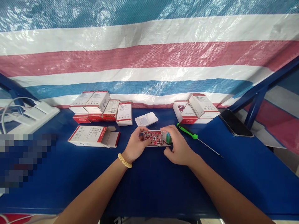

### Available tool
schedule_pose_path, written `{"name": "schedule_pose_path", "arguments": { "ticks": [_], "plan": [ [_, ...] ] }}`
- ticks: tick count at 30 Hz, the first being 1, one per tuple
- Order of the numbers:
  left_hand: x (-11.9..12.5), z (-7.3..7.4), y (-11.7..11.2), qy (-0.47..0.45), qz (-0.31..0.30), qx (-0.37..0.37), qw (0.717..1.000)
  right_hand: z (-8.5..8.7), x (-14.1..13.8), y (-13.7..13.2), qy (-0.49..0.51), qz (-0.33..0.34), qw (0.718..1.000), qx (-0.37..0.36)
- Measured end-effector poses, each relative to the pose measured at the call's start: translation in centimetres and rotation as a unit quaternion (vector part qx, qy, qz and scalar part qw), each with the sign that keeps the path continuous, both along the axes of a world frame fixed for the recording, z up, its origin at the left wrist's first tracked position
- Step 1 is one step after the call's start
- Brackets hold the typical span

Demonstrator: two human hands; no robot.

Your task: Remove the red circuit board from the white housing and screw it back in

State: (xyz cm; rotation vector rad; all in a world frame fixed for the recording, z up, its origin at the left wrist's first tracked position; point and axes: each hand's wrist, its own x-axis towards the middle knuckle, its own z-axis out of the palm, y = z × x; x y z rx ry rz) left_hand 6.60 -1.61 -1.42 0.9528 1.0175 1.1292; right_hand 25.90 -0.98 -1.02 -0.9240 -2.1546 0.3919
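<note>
Between my two hands is an opened detector [153, 137], a pale casing with a red circuit board inside and a green cylindrical part, which looks like a battery, at its right end. My left hand [136, 143], with a yellow band at the wrist, grips the left end, thumb over the board's lower edge. My right hand [178, 146] is closed around the right end beside the green cylinder. Just beyond lies a white plastic cover [146, 119]. A tiny dark piece, perhaps a screw, is near it. Right of my right hand rests a screwdriver [193, 135] with a green handle.
An open detector box [90, 136] lies at the left, with several closed boxes [97, 102] behind it. More boxes [203, 105] are stacked at the back right, beside a black phone [235, 122]. A white power strip [35, 115] with cables stands far left. Striped sheeting [149, 56] hangs behind the blue table [154, 186].
</note>
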Motion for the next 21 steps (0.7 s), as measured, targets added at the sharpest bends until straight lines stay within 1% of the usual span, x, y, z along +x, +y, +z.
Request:
{"name": "schedule_pose_path", "arguments": {
  "ticks": [2, 6, 8, 11, 14, 16, 19, 21],
  "plan": [
    [-0.1, -0.2, 0.1, -0.006, 0.013, 0.007, 1.000, -0.1, 0.1, 0.1, 0.003, 0.001, 1.000, -0.014],
    [-0.4, -0.3, 0.3, -0.004, 0.025, 0.004, 1.000, -0.4, 0.2, 0.3, 0.013, -0.029, 0.999, -0.015],
    [-0.5, -0.3, 0.3, 0.004, 0.034, 0.002, 0.999, -0.4, 0.4, 0.6, 0.024, -0.025, 0.999, -0.010],
    [-0.7, -0.3, 0.4, 0.000, 0.050, -0.001, 0.999, 0.1, 0.8, 0.9, 0.013, -0.008, 1.000, 0.010],
    [-0.7, 0.0, 0.5, -0.031, 0.046, -0.009, 0.998, 0.6, 1.2, 1.2, 0.006, -0.009, 0.998, 0.057],
    [-0.7, 0.2, 0.4, -0.062, 0.035, -0.013, 0.997, 0.6, 1.3, 1.4, 0.010, -0.010, 0.997, 0.075],
    [-0.7, 0.6, 0.3, -0.112, 0.019, -0.017, 0.993, 0.4, 1.4, 1.5, 0.010, -0.001, 0.996, 0.084],
    [-0.7, 0.8, 0.4, -0.132, 0.012, -0.018, 0.991, 0.3, 1.6, 1.6, 0.009, 0.004, 0.997, 0.076]
  ]
}}
